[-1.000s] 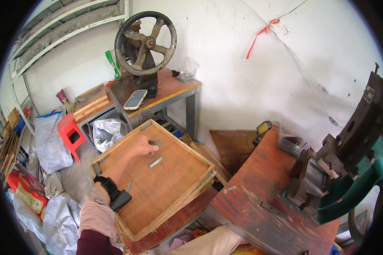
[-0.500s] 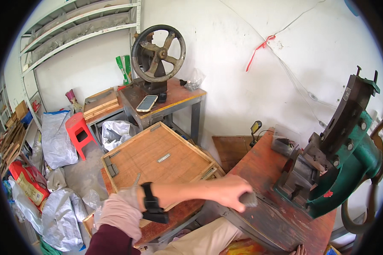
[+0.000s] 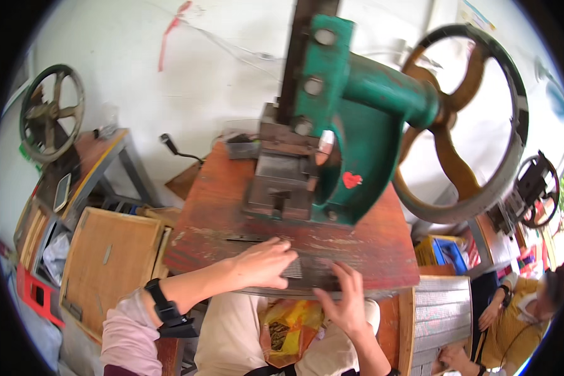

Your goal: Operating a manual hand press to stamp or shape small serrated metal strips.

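Observation:
My left hand (image 3: pixel 266 260) is closed over a small block of ridged grey metal pieces (image 3: pixel 292 269) at the front of the worn red-brown bench top (image 3: pixel 213 200). Its fingers hide part of the block. Just right of it, my right hand (image 3: pixel 346 294) hovers by the bench's front edge, thumb and fingers apart, holding nothing. Behind both hands stands a green hand press (image 3: pixel 373 150) with a dark metal block at its base and a large handwheel (image 3: pixel 457 119). A thin dark strip (image 3: pixel 244 238) lies on the bench behind my left hand.
To the left is a wooden tray (image 3: pixel 116 257) with a few small metal pieces. A clear plastic box (image 3: pixel 241 147) sits at the bench's back. At right a wooden frame holds grey strips (image 3: pixel 442 313), beside another person (image 3: pixel 520 313). A yellow bag (image 3: pixel 288 329) rests between my legs.
My view has swung right, from the wooden tray to the press. My left hand has brought the grey metal pieces onto the bench front. My right hand has come fully into view.

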`<state>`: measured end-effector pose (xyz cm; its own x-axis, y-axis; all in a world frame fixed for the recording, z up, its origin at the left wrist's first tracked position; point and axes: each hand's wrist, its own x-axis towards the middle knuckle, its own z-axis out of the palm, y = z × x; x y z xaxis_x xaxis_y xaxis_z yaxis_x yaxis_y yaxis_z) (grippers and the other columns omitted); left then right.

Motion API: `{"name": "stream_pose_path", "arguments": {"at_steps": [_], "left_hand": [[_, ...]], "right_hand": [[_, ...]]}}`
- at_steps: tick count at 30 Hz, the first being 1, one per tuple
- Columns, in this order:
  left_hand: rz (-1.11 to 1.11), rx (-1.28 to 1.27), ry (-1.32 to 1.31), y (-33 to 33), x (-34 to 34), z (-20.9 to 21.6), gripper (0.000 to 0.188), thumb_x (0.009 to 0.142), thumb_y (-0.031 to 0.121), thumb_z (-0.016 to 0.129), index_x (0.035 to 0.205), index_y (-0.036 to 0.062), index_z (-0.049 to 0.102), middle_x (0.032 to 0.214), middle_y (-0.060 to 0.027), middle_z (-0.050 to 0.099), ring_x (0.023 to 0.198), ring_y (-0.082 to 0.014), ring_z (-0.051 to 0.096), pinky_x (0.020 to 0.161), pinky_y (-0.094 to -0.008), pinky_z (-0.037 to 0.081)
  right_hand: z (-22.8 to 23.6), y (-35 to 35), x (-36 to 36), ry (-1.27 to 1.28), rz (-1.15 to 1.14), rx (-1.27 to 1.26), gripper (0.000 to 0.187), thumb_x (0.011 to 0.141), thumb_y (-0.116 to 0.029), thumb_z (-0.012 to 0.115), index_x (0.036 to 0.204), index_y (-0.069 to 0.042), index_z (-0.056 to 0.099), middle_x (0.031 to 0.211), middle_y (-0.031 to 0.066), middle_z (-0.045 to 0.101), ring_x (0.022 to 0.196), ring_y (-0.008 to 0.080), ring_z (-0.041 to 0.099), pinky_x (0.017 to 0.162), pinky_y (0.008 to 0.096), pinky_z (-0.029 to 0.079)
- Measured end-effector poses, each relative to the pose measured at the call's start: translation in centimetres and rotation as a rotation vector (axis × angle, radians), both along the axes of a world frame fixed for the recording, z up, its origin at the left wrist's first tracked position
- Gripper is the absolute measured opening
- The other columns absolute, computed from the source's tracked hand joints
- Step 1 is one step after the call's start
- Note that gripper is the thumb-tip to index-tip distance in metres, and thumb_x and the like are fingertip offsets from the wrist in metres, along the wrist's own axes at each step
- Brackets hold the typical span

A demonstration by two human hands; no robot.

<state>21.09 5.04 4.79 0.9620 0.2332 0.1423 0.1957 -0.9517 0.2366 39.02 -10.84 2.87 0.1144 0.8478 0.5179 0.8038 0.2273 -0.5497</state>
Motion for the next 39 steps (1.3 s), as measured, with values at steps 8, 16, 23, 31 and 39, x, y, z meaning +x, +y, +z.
{"name": "stream_pose_path", "arguments": {"at_steps": [8,16,23,31,39], "left_hand": [[0.072,-0.008,0.020,-0.2,-0.1,0.9,0.064,0.067,0.022,0.071,0.117,-0.0100,0.046,0.107,-0.0249,0.054,0.103,-0.0360,0.052,0.090,-0.0404,0.044],[0.249,-0.191,-0.133,-2.2,-1.7,0.7,0.072,0.070,0.016,0.073,0.124,-0.0108,0.034,0.105,-0.0258,0.057,0.103,-0.0371,0.052,0.090,-0.0399,0.044],[0.316,-0.261,-0.231,-2.6,-2.3,-0.5,0.071,0.073,0.015,0.072,0.130,-0.0051,0.033,0.110,-0.0200,0.057,0.103,-0.0352,0.051,0.090,-0.0408,0.044],[0.273,-0.209,-0.250,-2.2,-2.6,-0.7,0.068,0.073,0.016,0.071,0.128,-0.0049,0.036,0.111,-0.0209,0.056,0.103,-0.0346,0.051,0.088,-0.0409,0.045],[0.305,-0.281,-0.729,1.3,-2.8,2.9,0.088,0.064,0.002,0.076,0.137,0.0003,0.027,0.113,-0.0159,0.050,0.096,-0.0248,0.054,0.085,-0.0344,0.046]], "right_hand": [[0.9,5.4,-1.3,-0.069,0.339,-0.150,0.078,0.073,-0.010,0.072,0.139,-0.001,0.031,0.132,0.0212,0.043,0.118,0.0384,0.043,0.098,0.0428,0.039],[-0.1,6.1,-0.4,0.032,0.315,-0.219,0.074,0.074,-0.016,0.073,0.136,-0.001,0.036,0.120,0.0171,0.054,0.113,0.0341,0.046,0.096,0.0408,0.041],[0.1,6.4,-0.2,0.048,0.328,-0.219,0.069,0.073,-0.018,0.075,0.132,-0.001,0.042,0.115,0.0151,0.057,0.111,0.0323,0.048,0.095,0.0394,0.041],[-0.3,6.3,-0.5,0.023,0.315,-0.150,0.061,0.072,-0.015,0.075,0.125,0.001,0.050,0.115,0.0163,0.057,0.111,0.0332,0.049,0.093,0.0398,0.043],[5.8,9.8,-0.9,0.170,0.280,-0.036,0.075,0.070,-0.013,0.077,0.133,0.003,0.039,0.117,0.0174,0.057,0.116,0.0323,0.047,0.096,0.0393,0.042]]}}
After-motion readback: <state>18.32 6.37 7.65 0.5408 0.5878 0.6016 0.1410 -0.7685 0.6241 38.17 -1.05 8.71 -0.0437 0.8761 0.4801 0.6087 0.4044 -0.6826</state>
